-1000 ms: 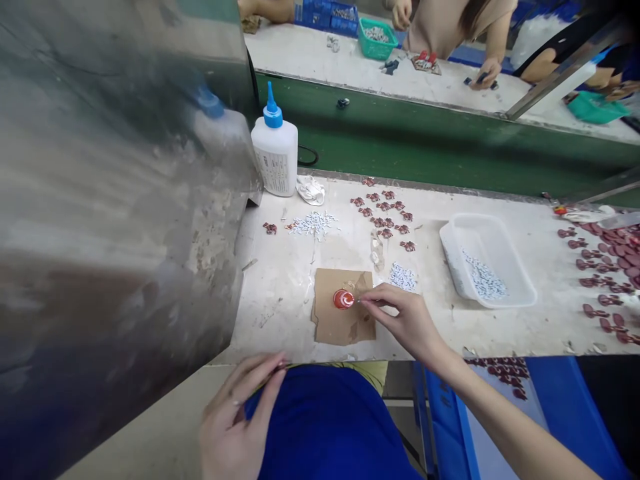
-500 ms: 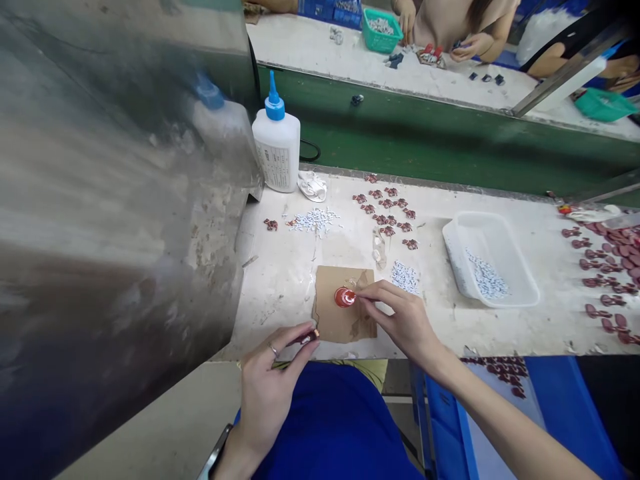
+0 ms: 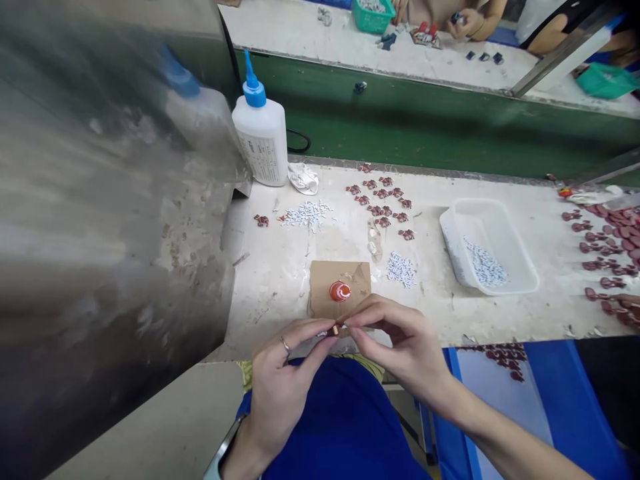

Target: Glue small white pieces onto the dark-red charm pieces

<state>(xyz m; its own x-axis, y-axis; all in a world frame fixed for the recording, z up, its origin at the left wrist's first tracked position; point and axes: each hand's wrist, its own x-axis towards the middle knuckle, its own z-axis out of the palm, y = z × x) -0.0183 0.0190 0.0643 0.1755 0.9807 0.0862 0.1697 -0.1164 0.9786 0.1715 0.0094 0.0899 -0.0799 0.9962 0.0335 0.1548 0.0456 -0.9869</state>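
Observation:
My left hand (image 3: 283,357) and my right hand (image 3: 400,343) meet above the table's front edge. Their fingertips pinch a small red-and-white piece (image 3: 334,330) from both sides, and the fingers hide most of it. Just behind the fingertips, a glossy red dome (image 3: 340,291) sits on a torn cardboard sheet (image 3: 323,283). The hands are not touching the dome. Loose reddish-brown pieces (image 3: 380,203) and tiny white pieces (image 3: 307,215) lie further back on the white-stained table (image 3: 280,267).
A white glue bottle with a blue nozzle (image 3: 261,137) stands at the back. A large metal housing (image 3: 100,220) fills the left side. To the right are a white plastic tray (image 3: 453,240) holding white pieces and a spread of red pieces (image 3: 600,247). A co-worker's hands (image 3: 463,23) work across a green belt.
My left hand has risen from the table's edge to meet my right. My right hand has drawn back from the red dome toward me. The view has shifted slightly.

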